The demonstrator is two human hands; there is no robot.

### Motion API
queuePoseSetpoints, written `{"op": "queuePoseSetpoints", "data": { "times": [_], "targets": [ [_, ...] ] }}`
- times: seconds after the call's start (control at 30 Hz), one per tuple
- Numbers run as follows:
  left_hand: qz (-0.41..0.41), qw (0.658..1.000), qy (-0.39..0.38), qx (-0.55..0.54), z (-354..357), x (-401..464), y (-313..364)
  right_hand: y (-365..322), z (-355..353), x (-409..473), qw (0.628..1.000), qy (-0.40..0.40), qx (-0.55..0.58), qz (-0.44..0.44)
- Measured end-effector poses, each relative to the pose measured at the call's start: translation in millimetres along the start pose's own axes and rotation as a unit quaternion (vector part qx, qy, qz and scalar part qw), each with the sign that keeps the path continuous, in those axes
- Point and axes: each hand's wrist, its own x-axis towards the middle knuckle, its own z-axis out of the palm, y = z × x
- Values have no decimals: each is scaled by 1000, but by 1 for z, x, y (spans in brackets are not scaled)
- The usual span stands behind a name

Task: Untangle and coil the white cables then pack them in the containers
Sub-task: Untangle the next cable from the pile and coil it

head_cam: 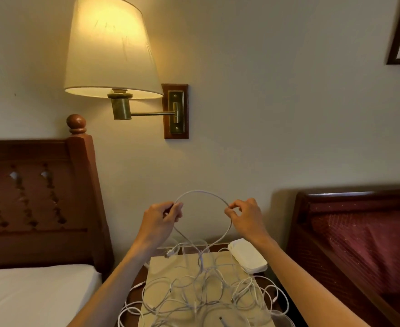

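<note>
White cable [202, 192] arches in a raised loop between the two hands, held up in front of the wall above the counter [135, 279]. The left hand [162, 217] pinches one end of the arch between thumb and curled fingers; the right hand [245, 215] pinches the other end the same way, so both are clamped on the same strand, set apart from each other at about the same height. From each grip the strand drops, the two runs crossing below and falling into a tangle of white cables [201, 293] heaped on a pale beige board [170, 267] that lies on the counter. Several loops spill over the board's edges, left and right. A white oval container [247, 256] sits at the board's far right corner, just beside the tangle, under the right wrist. Left of the counter stands a bed with a white sheet [29, 293] and a carved wooden headboard [36, 197]. A lit wall lamp [110, 48] with a cream shade hangs above. On the right is a dark wooden seat with maroon upholstery [364, 244].
</note>
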Motion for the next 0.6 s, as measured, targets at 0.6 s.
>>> {"op": "queuePoseSetpoints", "data": {
  "times": [0.6],
  "targets": [
    [-100, 955, 15, -278, -17, -5, 58, -17, 43, -72, 966, -165, 80, -182]
  ]
}}
